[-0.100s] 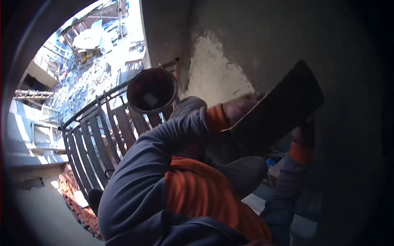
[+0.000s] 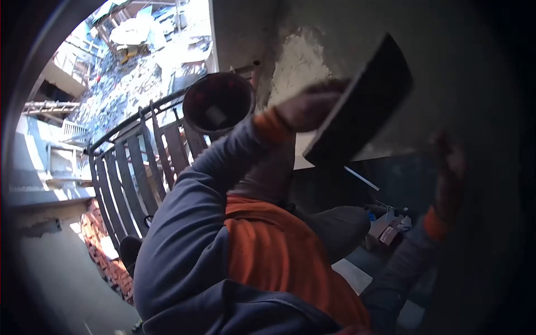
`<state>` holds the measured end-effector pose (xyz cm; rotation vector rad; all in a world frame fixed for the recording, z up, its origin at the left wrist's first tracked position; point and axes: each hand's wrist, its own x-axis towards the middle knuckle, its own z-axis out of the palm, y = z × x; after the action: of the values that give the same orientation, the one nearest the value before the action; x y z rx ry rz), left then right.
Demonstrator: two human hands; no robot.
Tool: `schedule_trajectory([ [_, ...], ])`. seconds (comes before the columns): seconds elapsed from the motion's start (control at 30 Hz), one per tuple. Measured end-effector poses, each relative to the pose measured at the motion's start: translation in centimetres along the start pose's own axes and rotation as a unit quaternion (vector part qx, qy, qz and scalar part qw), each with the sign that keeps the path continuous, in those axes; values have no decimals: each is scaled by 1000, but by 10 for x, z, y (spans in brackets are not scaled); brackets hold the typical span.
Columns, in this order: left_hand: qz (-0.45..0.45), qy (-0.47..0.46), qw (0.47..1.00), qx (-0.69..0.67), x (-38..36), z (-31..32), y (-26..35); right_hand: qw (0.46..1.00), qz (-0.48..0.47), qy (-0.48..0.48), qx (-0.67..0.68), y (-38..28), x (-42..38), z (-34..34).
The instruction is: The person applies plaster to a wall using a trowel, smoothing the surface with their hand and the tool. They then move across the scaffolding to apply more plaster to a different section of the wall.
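Standing leftmost: railing [image 2: 139,167], bucket [image 2: 237,97] beside it. Left hand [image 2: 308,109] gripping tilted board [image 2: 365,106] by left edge, fingertips hidden; board raised before wall [image 2: 298,58]. Right hand [image 2: 451,163] now off board, well apart, blurred, fingers loosely open; left alone bears board.

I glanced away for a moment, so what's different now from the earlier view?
The dark board has shifted up and left in view, toward the railing, and shows narrower. The right hand, earlier at its lower edge, is now apart from it, off to the right; it seems to have let go. The left hand remains at the board. The bucket stays by the railing.
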<state>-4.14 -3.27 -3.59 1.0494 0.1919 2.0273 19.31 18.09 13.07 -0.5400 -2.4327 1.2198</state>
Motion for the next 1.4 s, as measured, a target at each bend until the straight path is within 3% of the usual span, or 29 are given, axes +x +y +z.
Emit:
schedule_trajectory([
  [0.03,-11,31,999,-2,-16,-20,27,995,-38,60,-65,-11,-9,-23],
  [0.07,-38,76,992,94,-35,-39,65,981,-67,125,-132,-22,-17,-46],
  [0.1,-47,136,973,179,-52,-60,90,931,-146,186,-277,-27,-26,-86],
  [0.13,-73,197,922,324,-65,-66,110,857,-339,123,-368,-34,-35,-136],
  [0.17,-100,248,846,461,-75,-73,131,826,-368,185,-385,-58,-38,-142],
  [0.2,-199,246,768,557,-91,-113,147,792,-390,249,-398,-84,-40,-148],
  [0.23,-294,235,671,638,-116,-164,151,787,-375,374,-316,-103,-36,-125],
  [0.27,-271,251,721,586,-144,-201,141,771,-366,406,-326,-105,-32,-128],
  [0.37,-493,234,412,729,-179,-225,113,690,-334,448,-459,-90,-28,-183],
  [0.4,-547,211,346,732,-172,-208,104,665,-316,451,-504,-80,-27,-208],
  [0.47,-553,165,293,762,-194,-245,79,621,-274,454,-577,-59,-30,-257],
  [0.53,-537,193,263,778,-199,-263,60,589,-230,459,-625,-38,-38,-298],
  [0.63,-523,196,270,784,-230,-318,32,574,-176,456,-657,-15,-45,-332],
  [0.67,-464,164,244,836,-269,-367,12,601,-254,425,-627,-27,-37,-305],
  [0.7,-405,131,214,879,-298,-405,-2,579,-254,417,-653,-30,-37,-300],
  [0.73,-398,137,221,880,-301,-411,-5,556,-254,409,-677,-34,-38,-296],
  [0.8,-389,149,231,879,-301,-414,-4,543,-250,411,-688,-31,-40,-297],
  [0.83,-462,185,284,820,-277,-386,7,536,-250,412,-693,-31,-39,-298],
  [0.93,-479,203,290,803,-251,-345,14,516,-250,411,-709,-29,-41,-303],
  [1.03,-355,30,208,911,-274,-373,5,488,-250,404,-732,-23,-42,-310],
  [1.13,-524,18,284,803,-232,-343,34,467,-249,394,-751,-22,-40,-319],
  [1.17,-570,46,266,776,-214,-314,43,478,-247,399,-742,-19,-40,-317],
  [1.23,-550,26,259,794,-234,-321,56,534,-241,433,-686,-22,-34,-290],
  [1.3,-562,26,254,787,-223,-302,67,641,-234,467,-563,-32,-28,-262],
  [1.4,-582,71,258,768,-191,-244,118,608,-242,450,-608,-40,-27,-261],
])
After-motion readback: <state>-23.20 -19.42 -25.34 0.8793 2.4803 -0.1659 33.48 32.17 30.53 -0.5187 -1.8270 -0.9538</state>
